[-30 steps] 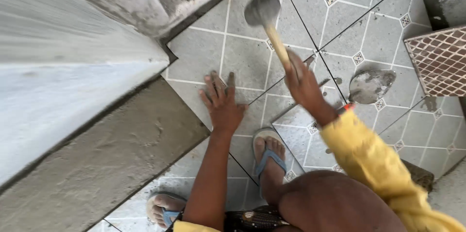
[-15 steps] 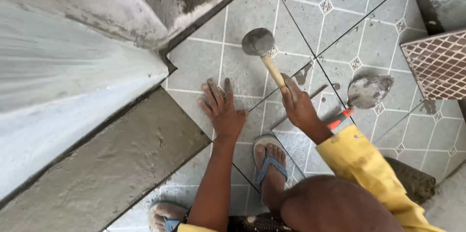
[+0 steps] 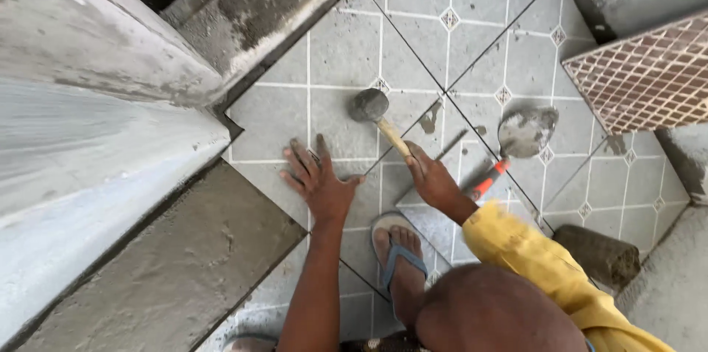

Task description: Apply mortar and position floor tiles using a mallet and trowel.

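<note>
Head camera, left to right: a bare grey mortar bed [image 3: 158, 263] lies beside the wall, then the grey floor tile [image 3: 335, 120]. The left hand [image 3: 318, 184] presses flat on that tile, fingers spread, gripping nothing. The right hand [image 3: 431, 181] is closed round the wooden handle of a rubber mallet [image 3: 377, 117] — its dark head rests on the tile. Further right lies a trowel [image 3: 516, 140] (orange handle, blade smeared with mortar), untouched.

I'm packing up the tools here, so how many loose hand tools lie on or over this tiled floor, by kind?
Mallet, held in the right hand: 1
Trowel with orange handle, lying on the tiles: 1
Total: 2
</note>
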